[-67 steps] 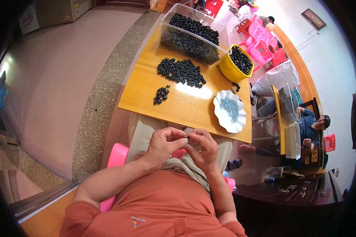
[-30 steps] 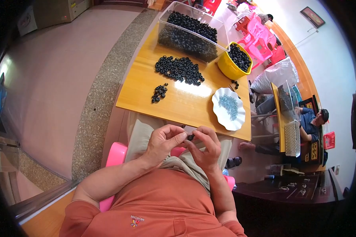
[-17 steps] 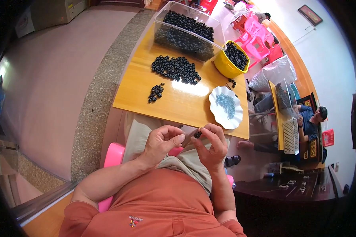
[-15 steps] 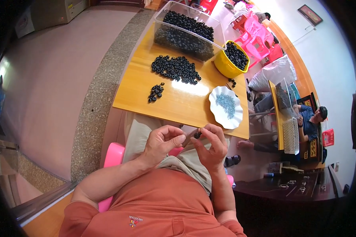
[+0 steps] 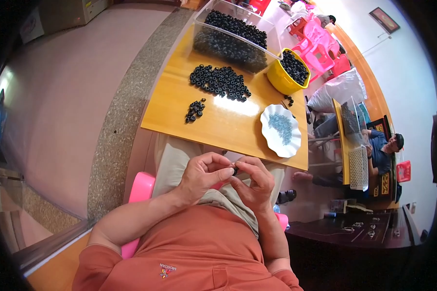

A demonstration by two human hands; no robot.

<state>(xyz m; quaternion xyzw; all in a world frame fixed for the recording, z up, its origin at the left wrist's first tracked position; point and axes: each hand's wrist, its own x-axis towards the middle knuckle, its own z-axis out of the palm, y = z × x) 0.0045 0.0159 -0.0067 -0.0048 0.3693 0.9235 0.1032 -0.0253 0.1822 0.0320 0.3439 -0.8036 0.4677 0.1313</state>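
Over my lap, just off the table's near edge, my two hands meet at the fingertips. My right hand (image 5: 255, 185) pinches a small black round part (image 5: 235, 171), mostly covered by the fingers. My left hand (image 5: 201, 177) is closed in a pinch against that part from the other side; anything between its fingertips is too small to make out. Nearest to the hands on the table is a white scalloped plate (image 5: 268, 141) with many tiny clear bluish pieces (image 5: 281, 128). Loose black ring-shaped parts lie in a small pile (image 5: 195, 110) and a larger group (image 5: 221, 82).
On the wooden table (image 5: 172, 119) stand a clear plastic bin (image 5: 277, 36) and a yellow bowl (image 5: 281, 86), both filled with black parts. A few more lie beside the bowl. Another person (image 5: 381, 153) sits at a table on the right. Pink chairs (image 5: 320, 46) stand farther back.
My hands have come together: the right has moved left with the black part, and the left's fingertips now meet it. The view has shifted slightly.
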